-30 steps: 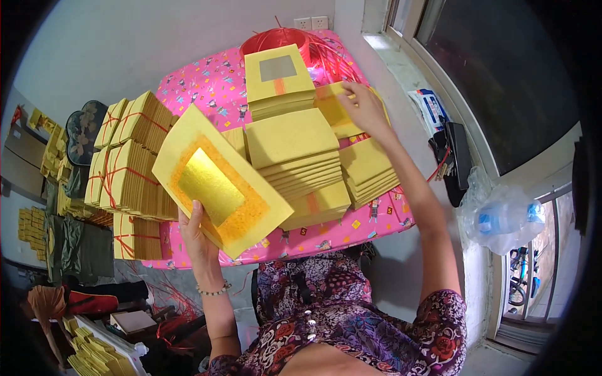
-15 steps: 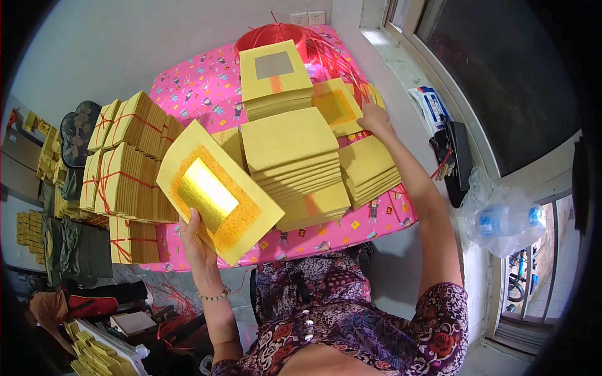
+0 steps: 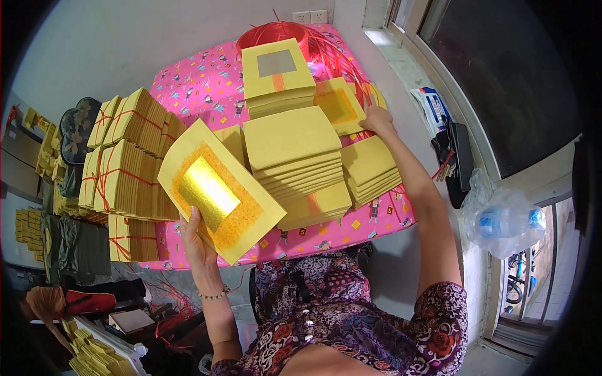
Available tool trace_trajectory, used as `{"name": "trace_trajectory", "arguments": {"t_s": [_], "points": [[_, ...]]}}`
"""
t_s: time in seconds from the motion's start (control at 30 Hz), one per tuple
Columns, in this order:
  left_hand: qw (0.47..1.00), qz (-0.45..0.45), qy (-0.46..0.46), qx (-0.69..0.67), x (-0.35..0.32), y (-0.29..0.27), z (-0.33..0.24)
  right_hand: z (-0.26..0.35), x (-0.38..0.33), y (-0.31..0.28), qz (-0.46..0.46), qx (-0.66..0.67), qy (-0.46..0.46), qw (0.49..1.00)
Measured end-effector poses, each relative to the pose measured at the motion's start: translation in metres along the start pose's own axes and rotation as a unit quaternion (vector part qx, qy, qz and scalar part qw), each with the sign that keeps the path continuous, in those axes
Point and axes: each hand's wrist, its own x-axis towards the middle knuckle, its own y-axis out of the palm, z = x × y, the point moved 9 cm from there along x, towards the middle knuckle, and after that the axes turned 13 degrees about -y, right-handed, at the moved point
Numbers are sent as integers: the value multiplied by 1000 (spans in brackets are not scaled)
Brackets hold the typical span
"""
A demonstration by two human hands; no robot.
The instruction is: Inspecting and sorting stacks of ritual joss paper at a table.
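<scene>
Tilted up before me is a yellow sheet of joss paper [image 3: 172, 166] with an orange patch and a shiny gold foil rectangle. My left hand [image 3: 196, 235] grips its lower left edge, the thumb on the front. At the back right, my right hand [image 3: 378, 120] is closed at the right corner of another joss paper [image 3: 326, 102] with an orange patch; its fingertips are partly hidden. Between my hands stand a stack of folded yellow paper [image 3: 291, 141] and, behind it, a taller stack [image 3: 276, 84] with a silver rectangle on top. A lower folded stack [image 3: 370, 166] lies below my right wrist.
Bundles of yellow paper tied with red strips [image 3: 128, 178] are piled at the left of the pink patterned table cover [image 3: 200, 78]. A red basin [image 3: 271, 37] and loose red strips stand at the back. A windowsill [image 3: 398, 75] and a bagged bottle [image 3: 505, 222] are at the right.
Both hands keep their places, with the gold-foil sheet in my left. My right hand has turned very slightly at the paper's corner.
</scene>
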Motion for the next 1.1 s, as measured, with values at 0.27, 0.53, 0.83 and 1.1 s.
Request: {"name": "trace_trajectory", "arguments": {"t_s": [0.27,0.53,0.83,1.1], "points": [[1000,2,-1,3,1,1,0,3,-7,-12,-10,5,6,1000],[1000,9,-3,-2,1,4,2,-5,0,-6,1,14,19,1000],[1000,22,0,-4,2,5,0,-5,14,-3,-57,41,-12,997],[999,28,14,18,2,11,-2,26,-23,-79,-283,129,-113,944]]}}
